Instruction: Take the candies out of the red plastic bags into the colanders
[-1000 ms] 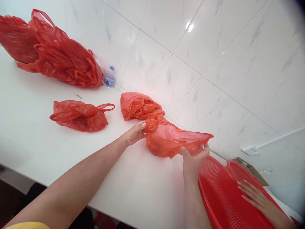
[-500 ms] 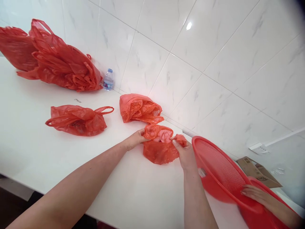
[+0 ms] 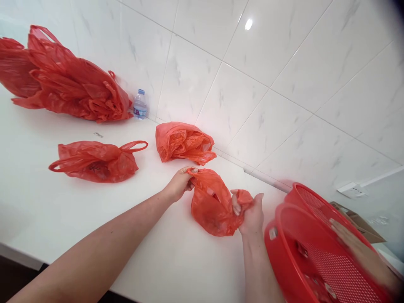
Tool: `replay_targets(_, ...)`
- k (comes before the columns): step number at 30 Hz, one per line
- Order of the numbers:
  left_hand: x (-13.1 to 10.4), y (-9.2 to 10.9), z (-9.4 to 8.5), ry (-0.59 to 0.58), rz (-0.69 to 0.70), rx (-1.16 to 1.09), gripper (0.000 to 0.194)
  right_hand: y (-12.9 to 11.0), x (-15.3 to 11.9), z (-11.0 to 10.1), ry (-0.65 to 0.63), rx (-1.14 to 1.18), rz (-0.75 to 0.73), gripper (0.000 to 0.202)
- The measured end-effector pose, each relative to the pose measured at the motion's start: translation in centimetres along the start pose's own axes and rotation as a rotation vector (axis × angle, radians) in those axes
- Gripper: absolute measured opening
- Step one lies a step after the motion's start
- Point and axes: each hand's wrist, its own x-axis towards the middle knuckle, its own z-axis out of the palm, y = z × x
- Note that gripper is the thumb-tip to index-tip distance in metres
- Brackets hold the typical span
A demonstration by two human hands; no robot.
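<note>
A small red plastic bag (image 3: 211, 210) hangs between my two hands just above the white table. My left hand (image 3: 182, 184) pinches its upper left corner. On the other side my right hand (image 3: 252, 212) has its fingers curled round a bunched part of the bag, with the thumb raised. Through the thin plastic the contents are too unclear to name. Behind it, against the wall, lies a crumpled red bag (image 3: 184, 143). Another red bag (image 3: 97, 162) with looped handles rests on the table at the left.
A large heap of red bags (image 3: 75, 86) and a water bottle (image 3: 140, 104) stand by the tiled wall. At the right are red baskets (image 3: 280, 248), one holding small red items, another person's blurred hand (image 3: 356, 244), and a cardboard box (image 3: 360, 223).
The bag's opening has narrowed and its body hangs lower. My right thumb has lifted. The near red basket has tilted, showing items inside, and the other person's hand has moved.
</note>
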Motion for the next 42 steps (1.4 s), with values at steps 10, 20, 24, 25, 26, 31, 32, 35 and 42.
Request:
replay_targets(10,-1.7,-0.8,1.0,-0.508,-0.157,-0.159,0.027,1.5,-1.3,2.3,-0.203,-0.373,-0.004,0.076)
replay_targets(20,-2.4,-1.5,2.5,-0.371,0.157,0.364,0.057,3.4,-0.1,1.8,0.201,-0.237,0.066,0.031)
replay_targets(24,-3.2,-1.9,3.5,-0.358,0.294,0.662,0.010,3.4,-0.1,1.2,0.123,-0.196,0.106,0.032)
replay_targets(25,-3.3,-2.0,3.6,-0.356,0.287,0.660,0.007,3.4,-0.2,1.0,0.087,-0.181,0.119,0.034)
replay_targets(26,-3.3,-2.2,3.6,-0.341,0.280,0.647,0.012,3.3,-0.3,0.8,0.044,-0.152,0.139,0.034)
replay_targets(31,-2.7,-3.0,3.0,-0.184,0.267,0.607,0.012,2.6,-0.7,0.0,-0.215,0.049,0.204,0.038)
replay_targets(32,-2.6,-3.1,2.9,-0.159,0.259,0.610,0.014,2.5,-0.8,0.0,-0.263,0.072,0.197,0.047)
replay_targets(35,-2.4,-2.9,2.6,-0.163,0.268,0.658,0.035,2.0,-1.0,0.1,-0.337,0.086,0.168,0.070)
replay_targets(42,-2.4,-2.8,2.6,-0.359,0.317,0.796,0.031,2.2,-0.8,0.3,-0.260,-0.147,0.163,0.038)
